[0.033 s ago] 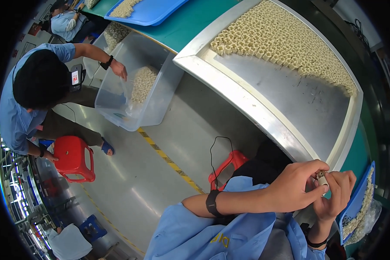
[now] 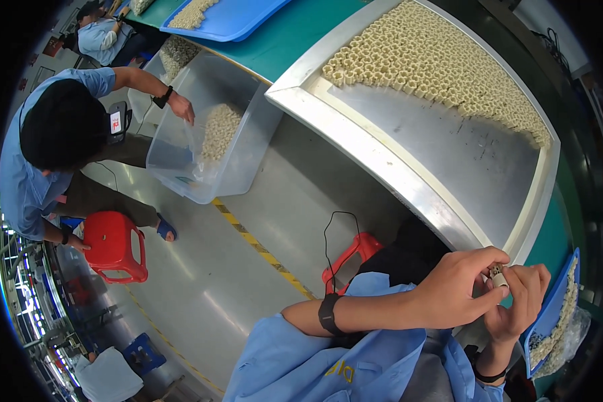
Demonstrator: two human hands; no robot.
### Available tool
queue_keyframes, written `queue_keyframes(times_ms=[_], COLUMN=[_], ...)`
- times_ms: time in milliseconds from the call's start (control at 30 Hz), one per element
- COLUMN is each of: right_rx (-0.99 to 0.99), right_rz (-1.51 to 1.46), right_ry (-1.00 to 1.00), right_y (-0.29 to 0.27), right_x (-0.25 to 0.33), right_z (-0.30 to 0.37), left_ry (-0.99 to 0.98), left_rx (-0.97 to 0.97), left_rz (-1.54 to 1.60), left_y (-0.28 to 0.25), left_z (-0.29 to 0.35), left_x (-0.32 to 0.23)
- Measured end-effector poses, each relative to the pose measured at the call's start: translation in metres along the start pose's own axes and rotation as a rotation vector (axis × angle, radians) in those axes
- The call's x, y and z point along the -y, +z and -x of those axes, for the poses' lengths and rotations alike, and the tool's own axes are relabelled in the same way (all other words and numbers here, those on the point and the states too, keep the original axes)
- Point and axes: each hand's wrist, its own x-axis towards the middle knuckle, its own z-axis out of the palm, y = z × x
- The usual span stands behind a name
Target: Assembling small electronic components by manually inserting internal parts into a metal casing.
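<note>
Between the fingertips of both my hands is a small cream cylindrical piece (image 2: 500,278), with something darker and metallic-looking at its upper end. My left hand (image 2: 452,285), a dark band on its wrist, pinches the piece from the left with thumb and fingers. On the other side my right hand (image 2: 521,298) has its fingers curled round it, partly hiding it. Both hands are just off the near corner of a metal-framed tray (image 2: 382,157). Many cream ring-shaped pieces (image 2: 442,60) stand packed together over the tray's far part; its near part is bare grey metal.
Right of my hands, a blue tray (image 2: 541,335) holds small pale pieces beside a clear bag (image 2: 573,338). Another blue tray (image 2: 231,20) lies on the green table (image 2: 301,43). At left, a co-worker (image 2: 60,127) reaches into a clear bin (image 2: 248,161), one hand on a red stool (image 2: 110,244).
</note>
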Motion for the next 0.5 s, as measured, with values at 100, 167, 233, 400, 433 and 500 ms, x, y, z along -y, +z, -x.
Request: queue_keyframes(times_ms=[100,167,233,400,433,500], right_rx=[0.008,0.013,0.007,0.053,0.08,0.102], right_rz=[-0.008,-0.04,-0.024,0.016,0.02,0.032], right_ry=[0.049,0.096,0.118,0.253,0.299,0.316], right_y=[-0.007,-0.012,-0.015,-0.027,-0.03,-0.034], right_x=[-0.007,-0.013,-0.017,-0.032,-0.035,-0.046], right_z=[0.001,0.004,0.004,0.006,0.006,0.006], left_ry=[0.061,0.044,0.033,0.037,0.03,0.019], left_rx=[-0.018,-0.003,0.012,0.011,0.024,0.043], left_rz=[-0.032,-0.039,-0.041,-0.091,-0.1,-0.107], left_y=[0.01,0.017,0.023,0.044,0.048,0.056], left_z=[-0.01,-0.017,-0.025,-0.049,-0.055,-0.066], left_x=[-0.002,-0.003,-0.001,0.007,0.01,0.015])
